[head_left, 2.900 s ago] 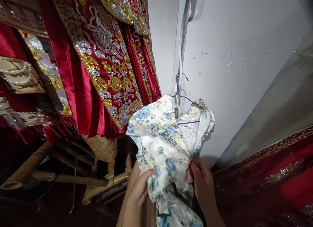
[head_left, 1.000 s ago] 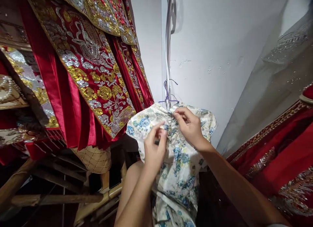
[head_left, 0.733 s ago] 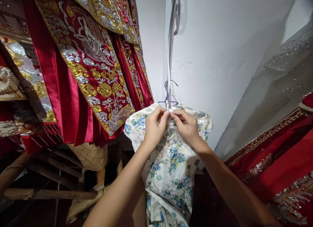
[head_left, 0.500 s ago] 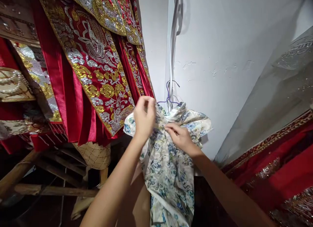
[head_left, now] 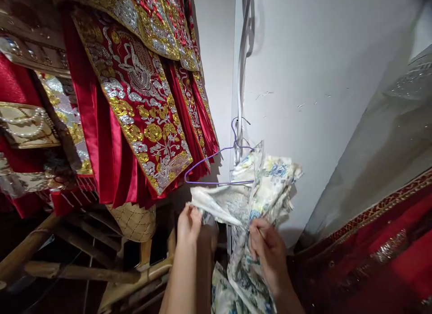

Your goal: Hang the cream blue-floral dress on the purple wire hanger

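Note:
A white dress with blue and green flowers [head_left: 273, 183] hangs by one shoulder from a purple wire hanger [head_left: 202, 163]. The hanger's left arm is bare. My left hand [head_left: 189, 224] pinches the edge of the dress's loose left side, below the hanger. With fingers curled, my right hand [head_left: 266, 242] grips the front of the dress near its middle. The lower part of the dress falls in bunched folds between my forearms. The hanger's hook sits at a white upright strip [head_left: 240, 79] on the wall.
Red garments with gold and silver embroidery [head_left: 151, 111] hang at the left. Under them are bamboo poles [head_left: 81, 272] and a quilted tan form [head_left: 135, 219]. A pale wall [head_left: 297, 57] stands behind the hanger. To the right, clear plastic [head_left: 367, 156] covers red beaded clothing [head_left: 388, 255].
The dress's left shoulder has come off the hanger, baring its left arm. Both hands have moved down, the left also outward, pulling that side of the dress away.

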